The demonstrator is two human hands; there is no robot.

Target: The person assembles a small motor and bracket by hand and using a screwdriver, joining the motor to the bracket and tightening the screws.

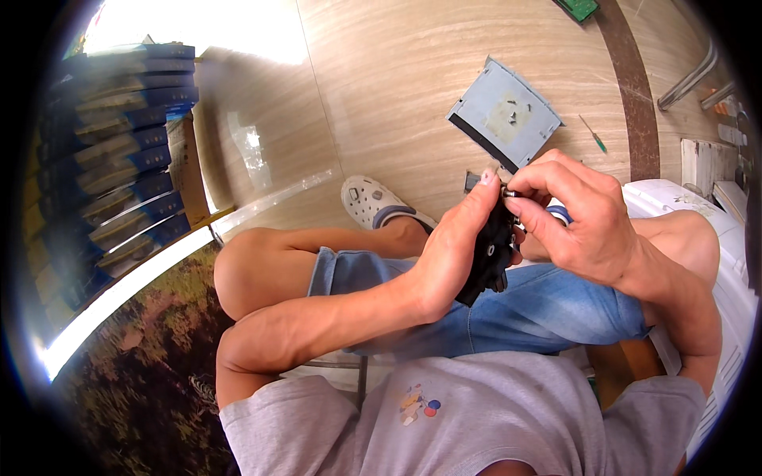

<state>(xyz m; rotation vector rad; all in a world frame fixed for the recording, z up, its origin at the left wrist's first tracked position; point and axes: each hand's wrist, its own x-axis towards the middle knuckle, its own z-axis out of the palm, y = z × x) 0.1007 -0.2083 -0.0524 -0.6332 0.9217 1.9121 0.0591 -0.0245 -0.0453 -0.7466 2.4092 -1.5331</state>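
The person sat with both hands close together over the lap, busy with a black part. The step in hand seemed to be work on a small shiny bit at the far end of that part. Whether the bit was coming off or going on, one could not tell. The next move seemed to call for a firm left hand and slow, gentle right fingertips, because such a little bit could slip and drop.

The black part was between the two hands, tilted, with its near end over the blue shorts. The left hand held it from the left side, with the thumb reaching toward the far end. Most of the left fingers were hidden. The right hand came in from the right, its thumb and first finger pinched narrow on the shiny bit.

Farther off, on the floor, lay a flat silver box with a few tiny metal pieces on top, maybe screws. To the right of the box lay a screwdriver with a green handle. Neither hand touched these.
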